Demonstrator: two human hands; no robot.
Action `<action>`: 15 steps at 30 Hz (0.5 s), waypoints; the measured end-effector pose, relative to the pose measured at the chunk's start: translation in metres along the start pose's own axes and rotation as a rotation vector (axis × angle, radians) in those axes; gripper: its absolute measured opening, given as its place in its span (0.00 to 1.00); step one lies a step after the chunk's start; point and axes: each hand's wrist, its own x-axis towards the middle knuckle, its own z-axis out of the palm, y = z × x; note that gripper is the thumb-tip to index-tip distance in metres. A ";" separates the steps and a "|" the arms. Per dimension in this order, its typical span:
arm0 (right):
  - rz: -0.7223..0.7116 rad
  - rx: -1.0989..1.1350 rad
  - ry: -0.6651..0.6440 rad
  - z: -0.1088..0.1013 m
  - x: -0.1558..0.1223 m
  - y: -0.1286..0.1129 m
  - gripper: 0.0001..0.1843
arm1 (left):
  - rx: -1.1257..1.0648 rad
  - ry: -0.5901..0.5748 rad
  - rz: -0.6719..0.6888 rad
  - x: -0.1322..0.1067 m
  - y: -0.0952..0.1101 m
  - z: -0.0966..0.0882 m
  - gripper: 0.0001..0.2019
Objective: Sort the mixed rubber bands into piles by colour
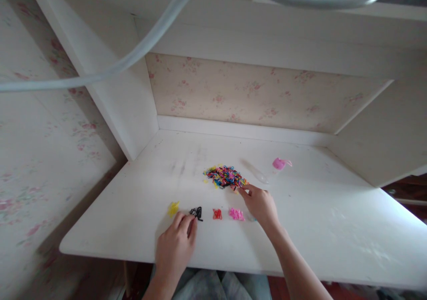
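Observation:
A heap of mixed coloured small rubber bands (224, 176) lies on the white desk (333, 229). In front of it sit small sorted piles in a row: yellow (173, 208), black (196, 212), red (217, 214) and pink (236, 214). My left hand (176, 242) rests on the desk with its fingers curled, fingertips touching the black pile. My right hand (260, 204) reaches to the heap's right edge, fingertips pinched together on its bands.
A clear plastic bag with a pink top (279, 163) lies behind my right hand. The desk sits in a white alcove with floral wallpaper (253, 91) at the back. A grey tube (143, 46) hangs across the top of the view.

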 end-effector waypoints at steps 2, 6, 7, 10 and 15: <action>-0.024 0.056 0.031 0.000 -0.002 0.002 0.19 | -0.010 -0.007 -0.004 0.000 0.001 -0.001 0.10; -0.072 0.187 0.077 0.002 -0.008 0.004 0.19 | -0.017 -0.024 0.001 0.000 0.001 -0.002 0.09; -0.081 0.224 0.078 0.003 -0.011 0.003 0.19 | -0.015 -0.032 0.003 0.000 0.001 -0.002 0.09; -0.112 0.345 0.048 0.005 -0.022 -0.005 0.20 | -0.014 -0.049 0.018 0.000 0.001 -0.002 0.09; -0.183 0.484 -0.053 0.008 -0.043 -0.031 0.21 | -0.030 -0.062 0.107 0.000 0.001 -0.003 0.09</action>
